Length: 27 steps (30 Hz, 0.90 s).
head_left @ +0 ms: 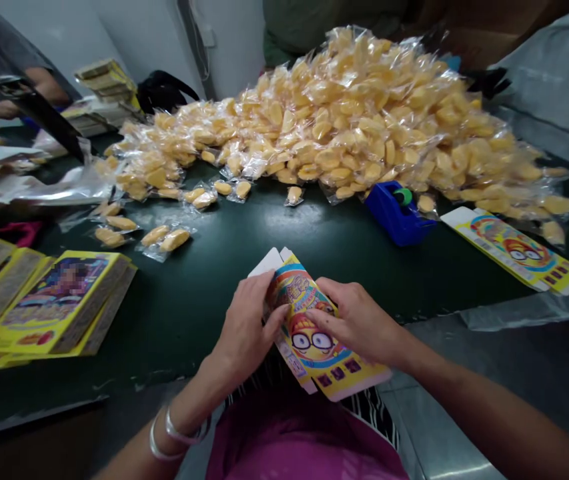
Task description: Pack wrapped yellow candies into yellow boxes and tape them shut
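Left hand (pixel 250 312): grips printed carton (pixel 309 341) | Right hand (pixel 359 323): grips opposite side | Two-sided hold likely steadies it

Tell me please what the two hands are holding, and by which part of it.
A yellow printed box: the left hand holds it by its upper left edge, the right hand by its right edge, both thumbs on the printed front.
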Each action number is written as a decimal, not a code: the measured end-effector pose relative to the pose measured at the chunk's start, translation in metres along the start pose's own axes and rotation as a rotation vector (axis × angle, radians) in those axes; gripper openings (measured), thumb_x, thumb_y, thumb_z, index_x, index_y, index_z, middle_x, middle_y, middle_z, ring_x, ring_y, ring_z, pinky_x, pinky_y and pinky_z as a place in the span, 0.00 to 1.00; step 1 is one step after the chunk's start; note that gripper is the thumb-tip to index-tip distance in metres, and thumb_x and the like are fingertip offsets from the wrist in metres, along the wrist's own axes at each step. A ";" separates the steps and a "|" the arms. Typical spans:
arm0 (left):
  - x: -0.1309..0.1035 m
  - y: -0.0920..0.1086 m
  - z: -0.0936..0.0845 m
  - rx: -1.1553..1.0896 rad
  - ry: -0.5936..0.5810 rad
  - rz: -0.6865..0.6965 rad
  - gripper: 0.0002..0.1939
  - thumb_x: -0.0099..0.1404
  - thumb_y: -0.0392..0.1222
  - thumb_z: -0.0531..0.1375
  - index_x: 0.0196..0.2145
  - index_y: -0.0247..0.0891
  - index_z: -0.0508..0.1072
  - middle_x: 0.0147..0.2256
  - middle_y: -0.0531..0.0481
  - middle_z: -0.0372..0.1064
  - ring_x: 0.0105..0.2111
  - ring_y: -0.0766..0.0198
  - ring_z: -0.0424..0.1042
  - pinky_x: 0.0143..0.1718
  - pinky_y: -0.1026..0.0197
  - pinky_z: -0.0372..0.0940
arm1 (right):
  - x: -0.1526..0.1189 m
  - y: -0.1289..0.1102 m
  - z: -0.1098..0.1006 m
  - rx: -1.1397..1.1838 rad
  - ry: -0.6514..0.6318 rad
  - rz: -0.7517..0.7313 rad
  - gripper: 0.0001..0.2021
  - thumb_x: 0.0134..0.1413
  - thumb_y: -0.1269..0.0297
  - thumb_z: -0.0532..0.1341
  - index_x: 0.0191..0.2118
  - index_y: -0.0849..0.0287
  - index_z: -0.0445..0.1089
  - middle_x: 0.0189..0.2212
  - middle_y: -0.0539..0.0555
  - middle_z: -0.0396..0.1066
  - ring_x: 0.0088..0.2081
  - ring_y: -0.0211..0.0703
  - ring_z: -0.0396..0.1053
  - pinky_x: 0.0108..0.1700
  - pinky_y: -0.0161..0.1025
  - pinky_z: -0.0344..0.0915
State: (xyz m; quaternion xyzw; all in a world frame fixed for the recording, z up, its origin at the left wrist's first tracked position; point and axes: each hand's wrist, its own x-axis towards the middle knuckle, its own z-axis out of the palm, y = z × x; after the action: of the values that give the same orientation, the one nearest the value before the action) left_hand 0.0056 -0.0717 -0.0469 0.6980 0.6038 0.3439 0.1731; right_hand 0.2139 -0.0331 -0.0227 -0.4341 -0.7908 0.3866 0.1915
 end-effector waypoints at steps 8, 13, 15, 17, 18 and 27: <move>0.027 0.004 -0.032 -0.534 -0.237 -0.154 0.07 0.59 0.43 0.66 0.32 0.38 0.74 0.32 0.52 0.75 0.33 0.62 0.71 0.38 0.62 0.67 | 0.009 -0.010 -0.023 0.513 -0.230 0.081 0.13 0.60 0.51 0.59 0.40 0.56 0.71 0.33 0.50 0.75 0.32 0.41 0.73 0.30 0.35 0.66; 0.036 -0.002 -0.046 -0.653 -0.360 -0.243 0.11 0.56 0.46 0.68 0.34 0.37 0.78 0.35 0.47 0.78 0.36 0.57 0.74 0.40 0.59 0.70 | 0.025 -0.013 -0.026 0.820 -0.339 0.191 0.18 0.51 0.54 0.67 0.47 0.55 0.71 0.42 0.52 0.77 0.39 0.44 0.75 0.38 0.38 0.72; 0.036 -0.009 -0.047 -0.711 -0.431 -0.313 0.13 0.57 0.48 0.67 0.34 0.37 0.80 0.35 0.46 0.79 0.37 0.54 0.76 0.41 0.56 0.71 | 0.032 -0.012 -0.021 0.847 -0.371 0.248 0.24 0.47 0.57 0.70 0.51 0.54 0.69 0.46 0.53 0.77 0.43 0.47 0.76 0.40 0.41 0.73; 0.038 -0.019 -0.045 -0.766 -0.484 -0.366 0.13 0.56 0.50 0.67 0.34 0.37 0.82 0.34 0.46 0.80 0.36 0.53 0.77 0.42 0.54 0.72 | 0.040 -0.008 -0.013 0.824 -0.389 0.286 0.26 0.45 0.59 0.71 0.52 0.55 0.69 0.44 0.54 0.78 0.43 0.48 0.77 0.40 0.42 0.74; 0.040 -0.023 -0.043 -0.781 -0.512 -0.390 0.14 0.56 0.50 0.67 0.34 0.37 0.82 0.34 0.46 0.81 0.35 0.53 0.78 0.42 0.54 0.72 | 0.043 -0.005 -0.009 0.809 -0.394 0.297 0.25 0.44 0.59 0.71 0.51 0.55 0.70 0.42 0.54 0.78 0.41 0.48 0.77 0.40 0.42 0.74; 0.036 -0.045 -0.047 -0.635 0.136 -0.395 0.12 0.56 0.44 0.69 0.39 0.41 0.78 0.51 0.47 0.76 0.53 0.53 0.73 0.54 0.57 0.68 | 0.038 0.019 0.022 1.124 -0.214 0.376 0.20 0.43 0.60 0.73 0.44 0.58 0.73 0.44 0.57 0.79 0.40 0.49 0.79 0.45 0.47 0.76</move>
State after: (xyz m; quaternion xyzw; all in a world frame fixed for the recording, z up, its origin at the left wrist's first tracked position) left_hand -0.0581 -0.0353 -0.0339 0.4556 0.6002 0.5193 0.4032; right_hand 0.1892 -0.0051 -0.0521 -0.3574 -0.3897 0.8143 0.2393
